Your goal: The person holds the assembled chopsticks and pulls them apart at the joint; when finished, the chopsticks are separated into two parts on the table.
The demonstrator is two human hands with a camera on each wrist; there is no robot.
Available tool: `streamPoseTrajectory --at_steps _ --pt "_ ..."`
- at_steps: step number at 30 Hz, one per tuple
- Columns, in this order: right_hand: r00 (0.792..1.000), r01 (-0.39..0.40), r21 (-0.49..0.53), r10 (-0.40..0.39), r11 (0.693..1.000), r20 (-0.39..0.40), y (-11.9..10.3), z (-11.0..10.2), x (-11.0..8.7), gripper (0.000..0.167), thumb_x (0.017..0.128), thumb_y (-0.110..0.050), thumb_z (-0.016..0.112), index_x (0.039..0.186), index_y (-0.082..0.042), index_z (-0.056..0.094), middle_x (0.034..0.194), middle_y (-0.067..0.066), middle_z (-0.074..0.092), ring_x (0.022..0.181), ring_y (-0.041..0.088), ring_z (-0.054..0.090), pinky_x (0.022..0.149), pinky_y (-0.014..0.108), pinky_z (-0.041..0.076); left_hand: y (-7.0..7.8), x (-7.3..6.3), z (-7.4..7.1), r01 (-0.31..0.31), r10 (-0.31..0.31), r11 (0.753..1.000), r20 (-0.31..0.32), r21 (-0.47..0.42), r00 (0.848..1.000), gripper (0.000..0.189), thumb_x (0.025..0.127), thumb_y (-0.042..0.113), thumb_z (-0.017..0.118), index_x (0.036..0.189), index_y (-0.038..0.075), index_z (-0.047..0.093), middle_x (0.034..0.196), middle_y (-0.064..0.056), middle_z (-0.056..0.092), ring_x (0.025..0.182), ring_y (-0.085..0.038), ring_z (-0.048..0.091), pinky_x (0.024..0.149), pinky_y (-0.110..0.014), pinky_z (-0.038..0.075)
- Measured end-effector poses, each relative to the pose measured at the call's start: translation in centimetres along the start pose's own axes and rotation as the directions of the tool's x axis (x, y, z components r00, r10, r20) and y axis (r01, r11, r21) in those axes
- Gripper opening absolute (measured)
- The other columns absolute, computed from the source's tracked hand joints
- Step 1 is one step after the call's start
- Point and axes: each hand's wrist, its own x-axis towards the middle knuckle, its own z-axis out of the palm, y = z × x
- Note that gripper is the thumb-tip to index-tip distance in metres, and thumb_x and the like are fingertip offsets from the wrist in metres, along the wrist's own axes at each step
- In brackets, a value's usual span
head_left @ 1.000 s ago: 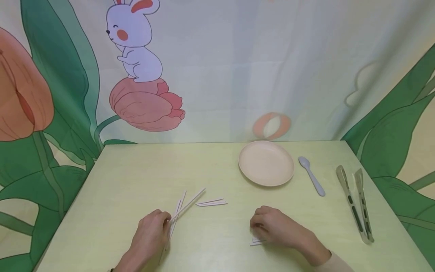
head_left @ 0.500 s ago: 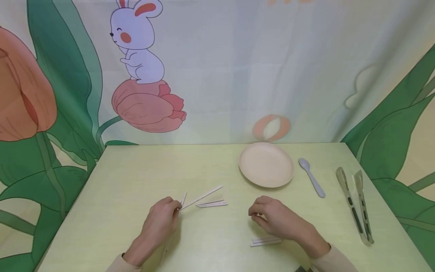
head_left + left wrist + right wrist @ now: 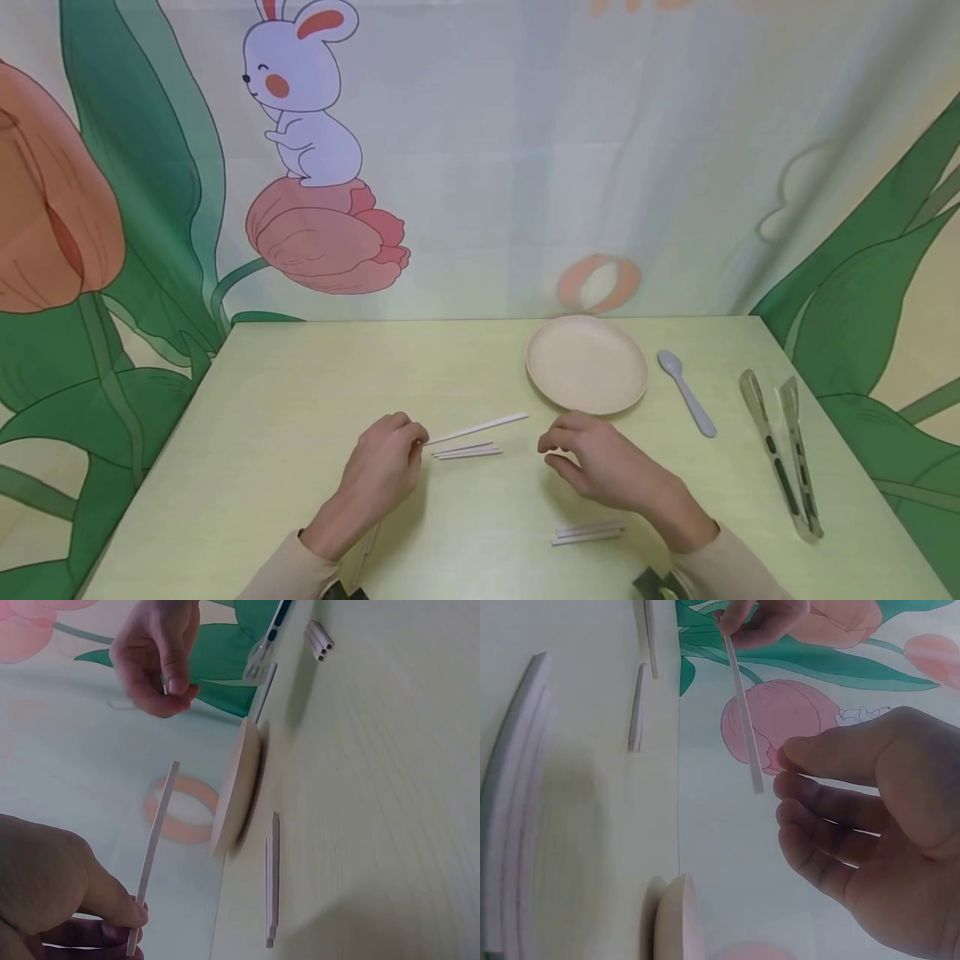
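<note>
Between thumb and fingers, my left hand (image 3: 381, 463) pinches one end of a thin pale stick (image 3: 483, 427), raised off the table and pointing right. In the right wrist view the stick's free end hangs close to the fingertips of my right hand (image 3: 900, 802), with a small gap. That right hand (image 3: 611, 468) holds nothing; its fingers are loosely bent, thumb apart. Several short sticks (image 3: 468, 452) lie between the hands. Another small bundle of sticks (image 3: 588, 533) lies below the right hand. More sticks (image 3: 368, 546) are partly hidden beneath the left forearm.
A round beige plate (image 3: 587, 365) stands at the back, right of centre. To its right lie a light purple spoon (image 3: 687, 395) and a pair of tongs (image 3: 778, 452) near the table's right edge. A printed curtain (image 3: 480, 167) hangs behind the table.
My left hand has moved right and forward, lifting the stick off the pile and swinging it flatter. My right hand has left its bundle of sticks and risen forward and slightly left.
</note>
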Motion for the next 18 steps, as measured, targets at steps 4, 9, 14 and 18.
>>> streamPoseTrajectory --at_steps 4,9,14,18 --pt "1.000 -0.029 -0.013 0.029 0.999 -0.011 -0.2 -0.2 0.6 0.010 0.085 -0.012 0.073 0.095 -0.012 0.072 0.093 -0.004 0.066 0.090 0.012 0.061 0.079 0.028 0.052 0.3 0.5 0.2 -0.022 0.022 1.000 -0.002 0.006 1.000 0.012 0.078 -0.004 0.071 0.080 0.007 0.074 0.074 0.000 0.061 0.068 -0.015 0.056 0.061 -0.027 0.048" --pt "0.997 -0.056 -0.018 0.055 0.998 -0.061 -0.2 -0.2 1.4 0.012 0.084 -0.013 0.075 0.096 -0.012 0.072 0.094 -0.004 0.067 0.092 0.012 0.061 0.079 0.028 0.053 0.7 1.2 0.6 -0.045 0.045 0.999 0.008 0.001 0.999 0.012 0.078 -0.004 0.070 0.080 0.007 0.073 0.075 0.000 0.061 0.070 -0.017 0.057 0.064 -0.029 0.049" --pt "0.994 -0.056 -0.026 0.054 0.998 -0.094 0.1 -0.2 2.1 0.013 0.082 -0.013 0.076 0.095 -0.012 0.072 0.093 -0.004 0.068 0.091 0.013 0.060 0.078 0.029 0.053 1.2 1.9 0.7 -0.052 0.053 0.999 0.033 -0.009 0.998 0.013 0.081 -0.004 0.068 0.081 0.008 0.073 0.076 0.001 0.061 0.072 -0.018 0.057 0.065 -0.030 0.049" --pt "0.994 -0.047 -0.029 0.044 0.998 -0.101 0.3 0.0 2.6 0.014 0.081 -0.012 0.077 0.094 -0.010 0.072 0.092 -0.002 0.068 0.090 0.013 0.061 0.077 0.029 0.053 1.6 2.4 0.6 -0.066 0.066 0.998 0.041 -0.001 0.997 0.014 0.082 -0.004 0.068 0.082 0.009 0.073 0.076 0.001 0.061 0.072 -0.018 0.057 0.065 -0.030 0.049"
